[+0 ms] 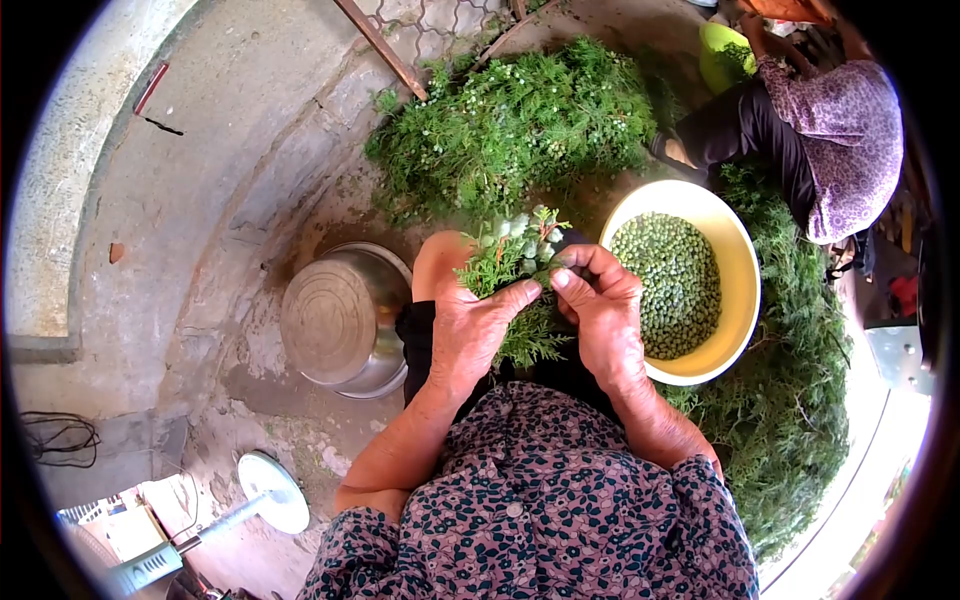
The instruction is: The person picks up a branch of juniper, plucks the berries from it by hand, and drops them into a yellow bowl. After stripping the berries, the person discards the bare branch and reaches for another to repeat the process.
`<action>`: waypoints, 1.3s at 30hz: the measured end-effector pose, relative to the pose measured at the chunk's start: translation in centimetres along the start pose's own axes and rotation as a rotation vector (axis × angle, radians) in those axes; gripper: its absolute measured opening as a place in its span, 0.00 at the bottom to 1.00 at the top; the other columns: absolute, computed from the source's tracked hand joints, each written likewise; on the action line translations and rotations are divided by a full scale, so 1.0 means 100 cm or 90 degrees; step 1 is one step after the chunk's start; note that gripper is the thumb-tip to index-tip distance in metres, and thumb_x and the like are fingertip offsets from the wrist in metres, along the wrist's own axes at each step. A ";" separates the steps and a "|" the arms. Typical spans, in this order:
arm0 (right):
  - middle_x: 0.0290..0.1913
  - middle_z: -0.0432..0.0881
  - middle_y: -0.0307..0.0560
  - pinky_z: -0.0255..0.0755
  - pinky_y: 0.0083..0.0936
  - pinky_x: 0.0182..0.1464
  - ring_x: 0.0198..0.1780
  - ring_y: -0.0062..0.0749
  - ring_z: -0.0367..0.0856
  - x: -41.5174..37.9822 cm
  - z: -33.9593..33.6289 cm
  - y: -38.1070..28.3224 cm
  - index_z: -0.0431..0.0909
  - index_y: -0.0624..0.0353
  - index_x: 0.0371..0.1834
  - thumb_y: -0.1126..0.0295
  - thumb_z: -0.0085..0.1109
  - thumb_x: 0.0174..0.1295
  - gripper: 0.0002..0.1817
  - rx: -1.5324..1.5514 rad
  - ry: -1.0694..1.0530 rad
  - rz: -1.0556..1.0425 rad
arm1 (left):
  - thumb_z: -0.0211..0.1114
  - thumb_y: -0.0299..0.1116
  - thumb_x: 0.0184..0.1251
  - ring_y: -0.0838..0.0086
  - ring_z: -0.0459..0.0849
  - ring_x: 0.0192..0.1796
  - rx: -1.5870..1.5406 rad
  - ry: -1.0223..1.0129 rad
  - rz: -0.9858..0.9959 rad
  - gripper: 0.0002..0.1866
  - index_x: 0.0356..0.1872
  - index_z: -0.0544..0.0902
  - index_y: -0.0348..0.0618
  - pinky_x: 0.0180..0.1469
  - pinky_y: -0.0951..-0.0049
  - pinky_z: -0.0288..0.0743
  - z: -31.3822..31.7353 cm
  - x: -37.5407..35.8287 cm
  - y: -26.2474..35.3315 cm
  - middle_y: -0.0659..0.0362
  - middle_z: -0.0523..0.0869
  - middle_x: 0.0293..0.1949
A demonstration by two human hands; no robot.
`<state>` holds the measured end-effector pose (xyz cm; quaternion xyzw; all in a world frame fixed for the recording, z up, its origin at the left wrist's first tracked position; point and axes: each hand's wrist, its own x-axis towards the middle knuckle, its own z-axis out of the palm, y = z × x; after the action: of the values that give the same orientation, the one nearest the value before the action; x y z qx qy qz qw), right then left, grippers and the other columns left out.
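A green conifer sprig (490,268) with pale blue-green cones is in my left hand (470,328), just above my lap. My right hand (605,305) meets it at the sprig, thumb and fingers pinched close to the cones; what exactly lies between those fingertips is hidden. Right beside my right hand stands a yellow tub (741,290) holding many small green cones (668,285). In front of my knees lies a large heap of cut conifer branches (520,125), dotted with similar cones.
An upturned metal pot (325,318) sits at my left. More conifer branches (770,450) lie along the right. At upper right a person (850,130) sits near a lime-green container (722,58). A stand fan base (273,492) is at lower left, and a wooden bar (385,48) at the top.
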<state>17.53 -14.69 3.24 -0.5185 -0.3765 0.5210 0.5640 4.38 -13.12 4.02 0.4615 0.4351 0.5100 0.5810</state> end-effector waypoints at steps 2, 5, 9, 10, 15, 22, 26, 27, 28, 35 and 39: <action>0.25 0.73 0.32 0.58 0.10 0.23 0.21 0.12 0.64 0.001 -0.002 -0.001 0.75 0.61 0.36 0.78 0.58 0.57 0.05 0.215 -0.008 0.105 | 0.65 0.14 0.50 0.78 0.80 0.41 -0.128 -0.005 -0.022 0.22 0.49 0.73 0.37 0.45 0.78 0.76 0.003 0.000 0.004 0.60 0.82 0.40; 0.25 0.73 0.32 0.56 0.10 0.22 0.21 0.12 0.64 0.000 -0.001 0.000 0.74 0.60 0.37 0.76 0.57 0.59 0.04 0.290 -0.003 0.120 | 0.65 0.15 0.51 0.77 0.80 0.41 -0.166 -0.003 -0.035 0.21 0.48 0.73 0.38 0.44 0.78 0.76 0.006 -0.001 0.004 0.60 0.82 0.40; 0.22 0.71 0.32 0.57 0.11 0.23 0.20 0.13 0.64 -0.005 -0.001 0.001 0.74 0.60 0.36 0.75 0.55 0.60 0.03 0.166 0.040 0.044 | 0.64 0.15 0.52 0.78 0.80 0.41 -0.162 0.010 -0.029 0.21 0.48 0.73 0.39 0.43 0.78 0.76 0.010 -0.002 0.006 0.60 0.82 0.40; 0.22 0.71 0.32 0.57 0.11 0.23 0.20 0.13 0.64 -0.003 -0.003 0.000 0.74 0.60 0.36 0.75 0.55 0.60 0.03 0.166 0.041 0.043 | 0.63 0.16 0.53 0.78 0.79 0.42 -0.160 0.016 -0.020 0.18 0.47 0.75 0.38 0.44 0.79 0.75 0.009 -0.004 0.005 0.61 0.82 0.40; 0.23 0.74 0.38 0.59 0.13 0.24 0.21 0.18 0.67 0.016 -0.025 -0.011 0.72 0.59 0.38 0.76 0.54 0.60 0.05 0.354 0.079 0.074 | 0.63 0.15 0.53 0.79 0.81 0.40 -0.100 0.052 -0.074 0.17 0.46 0.77 0.38 0.43 0.79 0.76 -0.006 -0.003 0.006 0.61 0.83 0.40; 0.23 0.74 0.34 0.52 0.12 0.16 0.17 0.16 0.65 0.010 -0.027 -0.006 0.77 0.60 0.34 0.69 0.61 0.57 0.07 0.323 -0.052 0.196 | 0.68 0.16 0.48 0.77 0.82 0.30 -0.075 0.073 -0.046 0.13 0.37 0.81 0.35 0.33 0.79 0.77 -0.001 0.000 0.002 0.58 0.84 0.33; 0.25 0.75 0.33 0.50 0.11 0.15 0.15 0.15 0.63 0.008 -0.022 0.001 0.78 0.61 0.34 0.65 0.63 0.56 0.10 0.265 -0.086 0.223 | 0.66 0.14 0.48 0.77 0.81 0.36 -0.018 0.023 -0.039 0.20 0.46 0.76 0.35 0.37 0.79 0.78 -0.001 -0.001 0.003 0.58 0.83 0.38; 0.25 0.73 0.31 0.50 0.11 0.16 0.16 0.14 0.61 0.009 -0.020 0.000 0.78 0.59 0.33 0.64 0.64 0.55 0.11 0.276 -0.098 0.228 | 0.66 0.13 0.48 0.78 0.81 0.39 0.003 0.010 -0.029 0.24 0.49 0.73 0.36 0.39 0.78 0.78 -0.001 -0.001 0.003 0.59 0.82 0.40; 0.25 0.73 0.31 0.50 0.11 0.16 0.16 0.14 0.61 0.008 -0.019 -0.002 0.78 0.59 0.33 0.64 0.64 0.55 0.11 0.277 -0.097 0.229 | 0.66 0.13 0.48 0.78 0.81 0.39 0.003 0.010 -0.030 0.24 0.49 0.73 0.36 0.39 0.78 0.78 -0.001 -0.002 0.004 0.59 0.82 0.40; 0.23 0.73 0.31 0.50 0.09 0.17 0.17 0.13 0.62 0.009 -0.016 -0.006 0.77 0.59 0.33 0.62 0.63 0.56 0.11 0.277 -0.072 0.279 | 0.65 0.17 0.53 0.80 0.79 0.42 -0.012 -0.035 -0.043 0.19 0.48 0.74 0.36 0.43 0.79 0.74 -0.002 -0.002 0.006 0.61 0.81 0.41; 0.25 0.74 0.31 0.51 0.10 0.18 0.18 0.12 0.63 0.011 -0.018 -0.004 0.77 0.59 0.34 0.65 0.62 0.57 0.09 0.258 -0.090 0.276 | 0.65 0.18 0.53 0.80 0.78 0.42 0.030 -0.059 -0.025 0.19 0.48 0.75 0.36 0.44 0.79 0.74 -0.003 0.000 0.008 0.61 0.81 0.41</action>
<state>19.53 -13.91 3.13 -0.4263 -0.1833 0.7285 0.5039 3.89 -13.08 4.79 0.4893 0.4287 0.4663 0.5994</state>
